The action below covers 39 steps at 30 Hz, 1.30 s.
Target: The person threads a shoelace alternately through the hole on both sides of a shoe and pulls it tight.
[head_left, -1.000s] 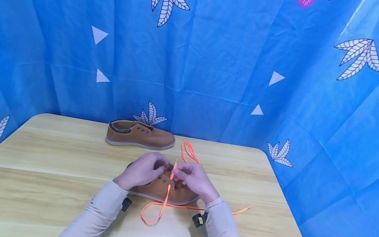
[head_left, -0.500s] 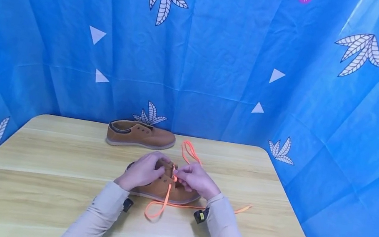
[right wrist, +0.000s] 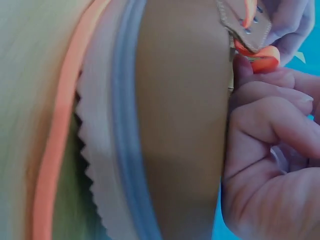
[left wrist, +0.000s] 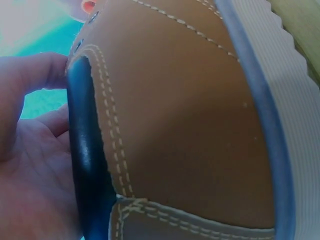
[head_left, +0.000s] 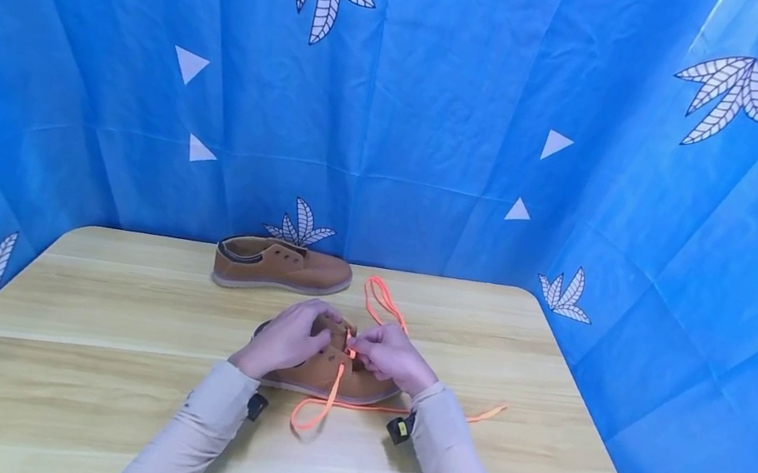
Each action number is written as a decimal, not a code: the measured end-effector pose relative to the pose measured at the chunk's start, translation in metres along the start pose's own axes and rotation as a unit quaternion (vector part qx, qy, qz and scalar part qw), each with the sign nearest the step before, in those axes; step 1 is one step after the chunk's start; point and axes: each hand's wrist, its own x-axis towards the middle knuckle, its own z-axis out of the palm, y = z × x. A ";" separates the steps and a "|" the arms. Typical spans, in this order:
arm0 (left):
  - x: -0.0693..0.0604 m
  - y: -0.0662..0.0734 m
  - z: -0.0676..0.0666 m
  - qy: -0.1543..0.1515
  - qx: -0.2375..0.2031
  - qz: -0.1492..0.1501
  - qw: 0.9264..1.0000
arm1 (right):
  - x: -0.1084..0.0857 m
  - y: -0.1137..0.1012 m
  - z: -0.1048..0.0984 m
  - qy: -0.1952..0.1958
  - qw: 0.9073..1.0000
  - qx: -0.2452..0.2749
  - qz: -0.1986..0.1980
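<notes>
A brown shoe (head_left: 301,377) lies on its sole, toe to the right, an orange lace (head_left: 335,385) running through its eyelets. My left hand (head_left: 287,340) grips the shoe's upper by the ankle opening; in the left wrist view, the hand (left wrist: 32,150) has a digit against the dark collar (left wrist: 85,140). With thumb and fingers, my right hand (head_left: 396,358) pinches the lace between the eyelet flaps. Seen from the right wrist, a short lace bend (right wrist: 266,59) sticks out beside those fingertips (right wrist: 243,65), under the flap edge. The pinched lace end is hidden.
Behind, a second brown shoe (head_left: 315,274) without a lace stands near the back edge of the wooden table (head_left: 108,307). Loose lace (head_left: 379,296) loops behind my right hand, and another length (head_left: 486,414) passes in front of the shoe to the right.
The lace part that stood upright between the hands is pulled down into the shoe's throat, forming a small bend. The front lace loop has shifted slightly right and shrunk. The left hand keeps its place.
</notes>
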 end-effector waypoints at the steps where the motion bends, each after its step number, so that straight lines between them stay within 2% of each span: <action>1: 0.000 0.000 0.000 -0.001 -0.001 0.001 1.000 | 0.001 0.001 0.001 0.005 1.000 0.000 0.000; 5: 0.000 -0.001 -0.002 -0.002 -0.005 0.010 1.000 | 0.005 0.003 0.004 0.037 0.999 -0.019 -0.005; 10: 0.001 -0.002 -0.003 -0.002 -0.007 0.016 1.000 | 0.007 0.002 0.010 0.107 0.992 -0.066 -0.020; 18: 0.000 -0.004 -0.004 0.001 0.004 0.017 1.000 | 0.008 -0.003 0.017 0.193 0.965 -0.146 -0.098; 21: 0.000 -0.005 -0.004 -0.001 0.004 0.012 1.000 | 0.011 -0.003 0.017 0.212 0.956 -0.162 -0.119; 24: 0.000 -0.004 -0.004 -0.001 0.004 0.011 1.000 | 0.014 -0.002 0.017 0.210 0.950 -0.175 -0.150; 26: 0.000 -0.004 -0.005 -0.003 0.004 0.011 1.000 | 0.015 -0.002 0.017 0.196 0.950 -0.174 -0.169; 29: 0.000 -0.003 -0.005 -0.005 0.001 0.010 1.000 | 0.017 -0.003 0.016 0.173 0.955 -0.163 -0.178; 35: 0.000 -0.003 -0.006 -0.007 -0.002 0.011 1.000 | 0.017 -0.002 0.013 0.145 0.970 -0.125 -0.149; 39: 0.000 -0.003 -0.005 -0.017 0.013 0.014 1.000 | 0.018 0.001 0.010 0.142 0.976 -0.095 -0.133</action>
